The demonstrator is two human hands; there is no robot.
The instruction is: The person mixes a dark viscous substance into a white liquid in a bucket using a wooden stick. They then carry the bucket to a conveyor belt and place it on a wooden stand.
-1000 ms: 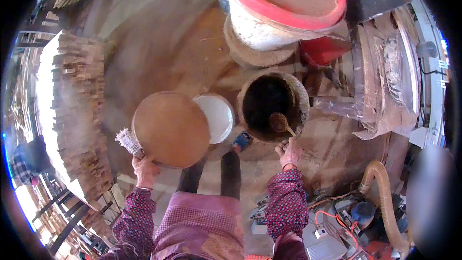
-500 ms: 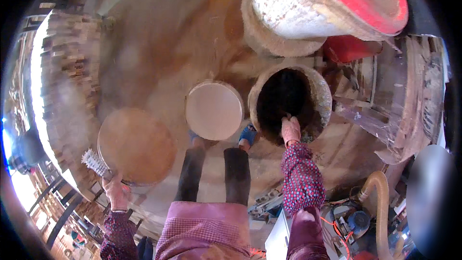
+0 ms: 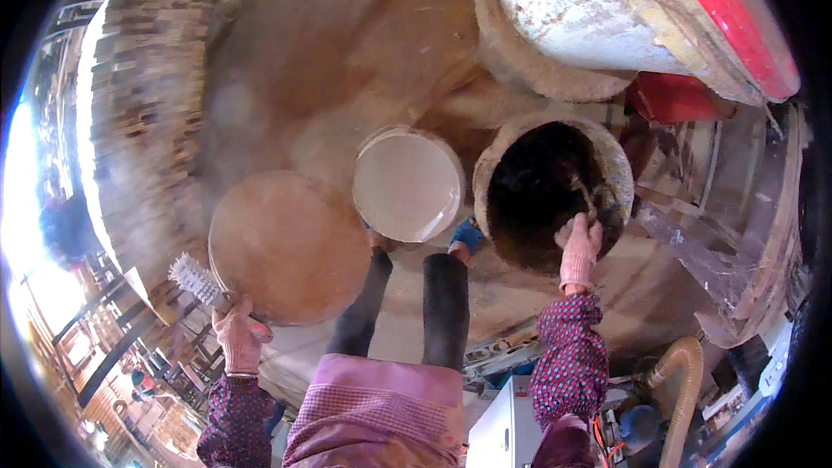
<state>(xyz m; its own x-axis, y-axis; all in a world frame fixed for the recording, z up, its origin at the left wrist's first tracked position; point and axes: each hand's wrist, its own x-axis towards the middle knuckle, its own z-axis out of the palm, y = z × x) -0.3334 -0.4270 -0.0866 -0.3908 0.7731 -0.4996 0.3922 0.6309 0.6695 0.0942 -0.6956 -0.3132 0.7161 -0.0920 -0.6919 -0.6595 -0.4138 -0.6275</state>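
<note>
My left hand (image 3: 239, 335), in a pale pink knit glove, is closed round a brush with shaggy white bristles (image 3: 194, 278). Right beside it is the edge of a large, round, brown dusty disc (image 3: 290, 247); whether the hand touches that edge I cannot tell. My right hand (image 3: 580, 247), gloved alike, reaches over the near right part of a crusted bucket (image 3: 492, 152) with a dark inside. Its fingers are closed on a thin, pale, stick-like thing (image 3: 586, 198) that slants into the bucket; the lower end is lost in the dark.
Between disc and bucket stands a smaller pale tub (image 3: 407, 186), just beyond my feet. A big white, red-rimmed container (image 3: 598, 13) leans in at the upper right. Stacked wood pieces (image 3: 143, 121) line the left. A ribbed hose (image 3: 683, 381) and a white box (image 3: 507, 429) lie near right.
The whole view has shifted, so the scene sits further right. My right hand has moved toward the bucket's right side, and the thin stick now shows. My left hand still holds the brush.
</note>
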